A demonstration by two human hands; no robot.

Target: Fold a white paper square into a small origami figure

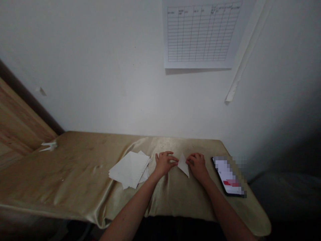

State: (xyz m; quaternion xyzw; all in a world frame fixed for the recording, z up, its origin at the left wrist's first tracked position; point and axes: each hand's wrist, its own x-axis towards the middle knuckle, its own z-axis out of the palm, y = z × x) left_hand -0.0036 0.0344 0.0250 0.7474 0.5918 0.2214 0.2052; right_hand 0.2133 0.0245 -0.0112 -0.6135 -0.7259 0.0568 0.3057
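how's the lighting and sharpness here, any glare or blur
Head view: dim, darkest toward the lower right; head view: gold tablecloth has sheen along its folds; head view: wall chart has header print too blurred to read; head view: smartphone is partly pixelated; head view: folded paper shows its outline, little surface detail.

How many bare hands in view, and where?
2: left hand at the left edge of the small pointed white paper, right hand at its right edge.

No lettering is legible: the wall chart (200, 40) and phone screen (224, 171) are too blurred.
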